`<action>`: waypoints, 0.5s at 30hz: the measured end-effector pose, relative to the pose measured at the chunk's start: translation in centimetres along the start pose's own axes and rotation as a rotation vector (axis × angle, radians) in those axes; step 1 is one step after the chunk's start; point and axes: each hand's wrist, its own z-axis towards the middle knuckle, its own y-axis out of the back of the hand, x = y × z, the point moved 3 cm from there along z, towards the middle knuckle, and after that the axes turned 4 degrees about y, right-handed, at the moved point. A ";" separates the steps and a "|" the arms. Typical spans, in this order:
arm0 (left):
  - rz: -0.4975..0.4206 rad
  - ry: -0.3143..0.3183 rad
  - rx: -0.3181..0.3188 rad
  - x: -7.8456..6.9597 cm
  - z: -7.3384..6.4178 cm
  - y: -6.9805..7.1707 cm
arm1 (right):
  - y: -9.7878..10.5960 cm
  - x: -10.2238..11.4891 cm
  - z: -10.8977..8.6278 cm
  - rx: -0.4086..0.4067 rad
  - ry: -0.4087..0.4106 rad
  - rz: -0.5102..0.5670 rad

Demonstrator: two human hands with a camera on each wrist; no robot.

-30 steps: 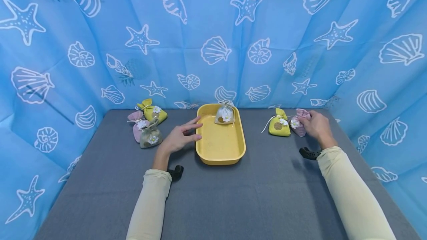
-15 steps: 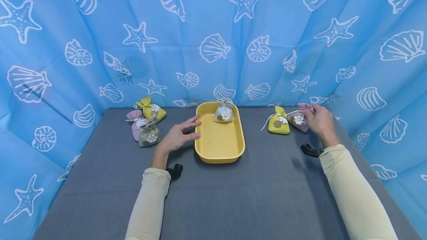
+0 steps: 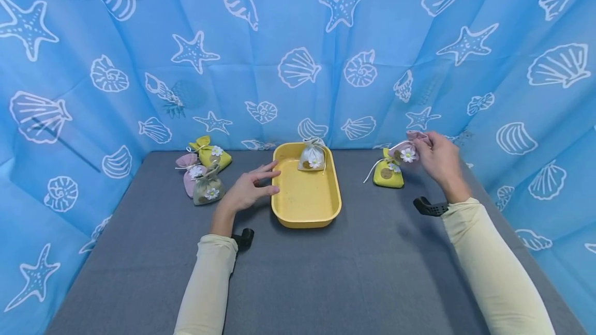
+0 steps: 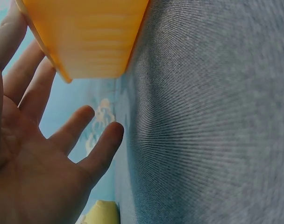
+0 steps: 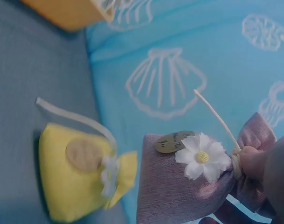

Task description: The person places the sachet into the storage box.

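Observation:
My right hand (image 3: 440,159) pinches a pink drawstring sachet (image 5: 188,186) by its tied neck, and the sachet hangs above the table. It carries a white flower and an oval tag. Just left of it a yellow sachet (image 3: 388,174) rests on the table, partly overlapped by the pink one in the head view. My left hand (image 3: 247,192) has its fingers spread at the left rim of a yellow tray (image 3: 304,221), fingertips touching the rim. Inside the tray, at its far end, a pale grey sachet (image 3: 312,156) stands upright.
A cluster of sachets sits at the back left: a yellow one (image 3: 219,159), a pink one (image 3: 190,185) and a grey-green one (image 3: 205,193). Behind the grey cloth-covered table (image 3: 298,283) hangs a blue curtain (image 3: 261,76) with white shells and starfish.
My right hand has lifted the pink sachet off the table and moved it left, over towards the yellow sachet. The left hand has stayed at the tray's rim.

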 end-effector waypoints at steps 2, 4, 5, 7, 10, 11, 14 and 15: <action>0.003 0.004 0.003 0.0 0.0 0.0 | 0.0 0.8 0.0 0.005 0.029 0.020; -0.001 0.010 0.004 0.1 0.1 -0.1 | -0.1 1.7 0.1 0.019 0.054 0.048; -0.002 0.014 0.003 0.1 0.1 -0.1 | -0.2 2.2 0.1 0.031 0.062 0.062; -0.004 0.023 0.002 0.1 0.1 -0.1 | -0.3 3.3 0.1 0.041 0.087 0.082; 0.000 0.030 0.000 0.0 0.0 0.0 | -0.6 5.1 0.2 0.054 0.134 0.107; 0.003 0.031 0.000 0.0 0.0 0.0 | -0.8 5.6 0.2 0.058 0.154 0.112; 0.004 0.029 0.001 -0.1 -0.1 0.1 | -1.3 7.1 0.3 0.068 0.215 0.136; 0.006 0.028 0.001 -0.1 -0.1 0.1 | -1.5 7.5 0.3 0.073 0.233 0.145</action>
